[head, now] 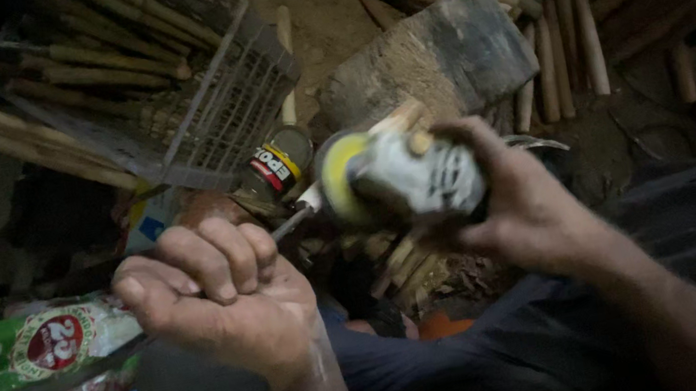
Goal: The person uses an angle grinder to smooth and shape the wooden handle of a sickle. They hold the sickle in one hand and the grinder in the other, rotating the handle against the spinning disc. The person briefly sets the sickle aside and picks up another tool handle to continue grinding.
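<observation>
Yellow disc meets steel here: my right hand is wrapped tight round the grinder, and my left hand is a closed fist on the handle of a thin metal tool whose tip lies against the disc's near left face. The tool sits mid-scene, between my fists, above my lap. To do this well I'd keep the fist locked and low, press the tip lightly, and hold one steady angle so the edge comes even. The light is poor, so I can't say whether the disc is spinning. Behind, a grey block and wooden sticks lie far right, a wire basket far left.
</observation>
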